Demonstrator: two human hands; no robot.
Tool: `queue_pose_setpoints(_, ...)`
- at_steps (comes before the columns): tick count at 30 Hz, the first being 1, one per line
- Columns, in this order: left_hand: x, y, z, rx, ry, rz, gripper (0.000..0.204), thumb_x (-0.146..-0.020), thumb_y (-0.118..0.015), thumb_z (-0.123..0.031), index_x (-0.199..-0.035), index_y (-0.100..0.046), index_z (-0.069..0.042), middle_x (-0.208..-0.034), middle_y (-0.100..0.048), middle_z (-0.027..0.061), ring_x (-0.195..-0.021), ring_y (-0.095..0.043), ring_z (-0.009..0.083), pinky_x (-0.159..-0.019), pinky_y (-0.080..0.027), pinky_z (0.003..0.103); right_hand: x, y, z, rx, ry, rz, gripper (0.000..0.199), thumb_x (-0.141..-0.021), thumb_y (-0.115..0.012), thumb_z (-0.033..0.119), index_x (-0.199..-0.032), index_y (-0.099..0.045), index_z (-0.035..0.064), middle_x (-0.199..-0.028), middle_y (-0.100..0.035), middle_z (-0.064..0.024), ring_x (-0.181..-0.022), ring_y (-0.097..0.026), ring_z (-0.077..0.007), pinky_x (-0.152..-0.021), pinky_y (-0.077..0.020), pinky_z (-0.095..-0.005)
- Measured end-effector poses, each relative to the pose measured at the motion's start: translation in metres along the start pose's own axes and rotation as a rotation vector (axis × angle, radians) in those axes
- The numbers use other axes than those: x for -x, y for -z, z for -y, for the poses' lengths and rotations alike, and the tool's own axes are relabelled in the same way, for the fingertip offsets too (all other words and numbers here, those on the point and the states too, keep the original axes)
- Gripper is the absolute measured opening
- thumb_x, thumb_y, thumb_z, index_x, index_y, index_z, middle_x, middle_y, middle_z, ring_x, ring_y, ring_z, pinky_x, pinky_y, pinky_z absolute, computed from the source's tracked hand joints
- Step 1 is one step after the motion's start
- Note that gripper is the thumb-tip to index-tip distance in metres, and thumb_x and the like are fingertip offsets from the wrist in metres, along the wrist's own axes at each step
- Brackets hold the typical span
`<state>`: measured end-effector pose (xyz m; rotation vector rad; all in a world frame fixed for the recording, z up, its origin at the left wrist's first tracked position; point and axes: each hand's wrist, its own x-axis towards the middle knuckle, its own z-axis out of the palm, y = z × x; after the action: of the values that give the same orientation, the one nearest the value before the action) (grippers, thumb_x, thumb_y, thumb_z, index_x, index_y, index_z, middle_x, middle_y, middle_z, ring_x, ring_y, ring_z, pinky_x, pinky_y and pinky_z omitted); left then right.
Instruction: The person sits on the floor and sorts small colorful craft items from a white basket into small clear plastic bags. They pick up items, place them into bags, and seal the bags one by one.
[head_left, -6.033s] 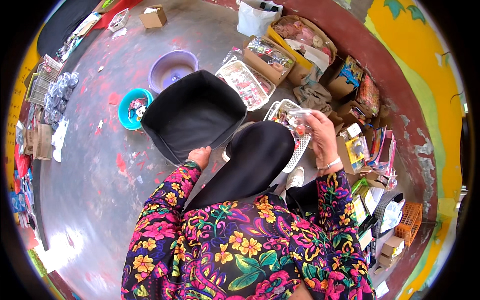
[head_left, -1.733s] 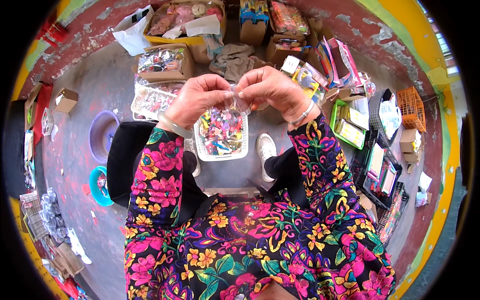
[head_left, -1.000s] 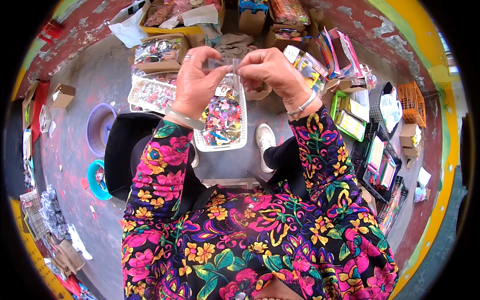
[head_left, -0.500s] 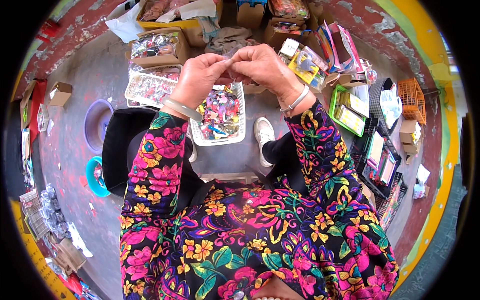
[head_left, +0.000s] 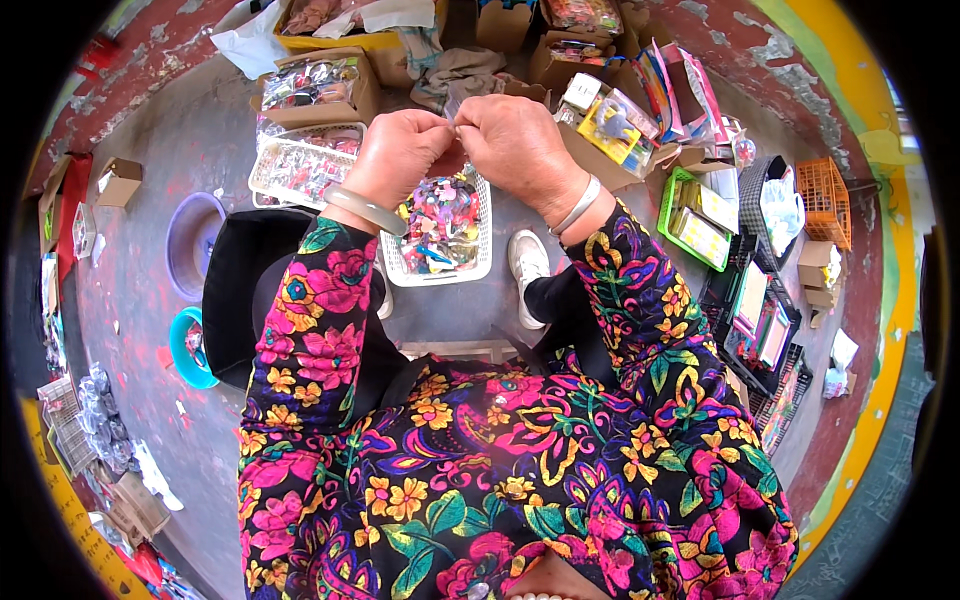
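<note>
Over the far end of a white basket my two hands meet, both closed. My left hand pinches thumb and finger together at the edge of a small clear plastic bag. My right hand is curled on the same bag from the other side, its fingertips mostly hidden behind the knuckles. Only a thin see-through piece shows between the hands, and I cannot make out what is inside. Small, brightly coloured trinkets fill the basket on the floor between my feet.
A second white basket of small packets stands beyond my left hand, near a cardboard box. Purple and turquoise basins lie left. Rightward stand a green tray, a black crate and an orange crate.
My hands have turned, and my right fingers have curled in more, knuckles now upward. Both hands stay together on the plastic bag.
</note>
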<state>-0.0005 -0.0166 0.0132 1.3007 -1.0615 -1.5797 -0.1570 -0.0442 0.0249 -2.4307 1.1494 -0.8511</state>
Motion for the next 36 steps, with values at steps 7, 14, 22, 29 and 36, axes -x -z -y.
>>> queue_pose_setpoints(7,0.002,-0.001,-0.006,-0.054,-0.037,-0.084,0.013,-0.084,-0.056,-0.009,-0.082,-0.060,0.004,-0.075,-0.063,0.0083,-0.066,-0.063,0.0161,-0.064,-0.054,0.026,0.000,-0.003,0.002,-0.071,-0.002,-0.031,0.012,-0.074,-0.056,0.016,-0.073,-0.060,0.0052,-0.070,-0.060,-0.0148,-0.069,-0.059,-0.0338,-0.061,-0.0468,-0.0417)
queue_pose_setpoints(14,0.002,-0.004,-0.005,-0.007,-0.059,-0.212,0.015,-0.075,-0.060,-0.008,-0.069,-0.062,0.005,-0.061,-0.060,0.0057,-0.052,-0.055,0.0093,-0.049,-0.046,0.022,-0.002,0.001,0.011,-0.055,-0.114,-0.033,0.012,-0.073,-0.056,0.018,-0.070,-0.060,0.0066,-0.071,-0.061,-0.0137,-0.068,-0.059,-0.0323,-0.060,-0.0472,-0.0410)
queue_pose_setpoints(22,0.008,-0.008,-0.014,-0.026,-0.020,-0.238,0.014,-0.074,-0.059,-0.008,-0.067,-0.061,0.003,-0.060,-0.060,0.0073,-0.050,-0.056,0.0105,-0.048,-0.047,0.022,-0.004,-0.001,0.015,0.292,-0.005,-0.164,0.012,-0.071,-0.059,0.018,-0.071,-0.054,0.0067,-0.072,-0.059,-0.0114,-0.069,-0.060,-0.0284,-0.061,-0.0477,-0.0392)
queue_pose_setpoints(29,0.007,-0.003,-0.010,0.056,-0.051,-0.237,0.012,-0.074,-0.059,-0.008,-0.068,-0.061,0.003,-0.059,-0.060,0.0069,-0.051,-0.056,0.0101,-0.049,-0.047,0.022,-0.001,0.000,0.010,0.060,-0.099,0.002,0.014,-0.074,-0.058,0.020,-0.073,-0.058,0.0059,-0.073,-0.061,-0.0134,-0.072,-0.060,-0.0311,-0.062,-0.0477,-0.0407)
queue_pose_setpoints(36,0.011,-0.008,-0.014,0.005,-0.042,-0.190,0.014,-0.080,-0.058,-0.011,-0.072,-0.060,0.000,-0.063,-0.060,0.0060,-0.054,-0.057,0.0109,-0.052,-0.047,0.021,-0.003,-0.003,0.010,0.033,-0.216,-0.138,0.018,-0.076,-0.056,0.021,-0.068,-0.058,0.0053,-0.068,-0.061,-0.0145,-0.066,-0.060,-0.0325,-0.056,-0.0475,-0.0409)
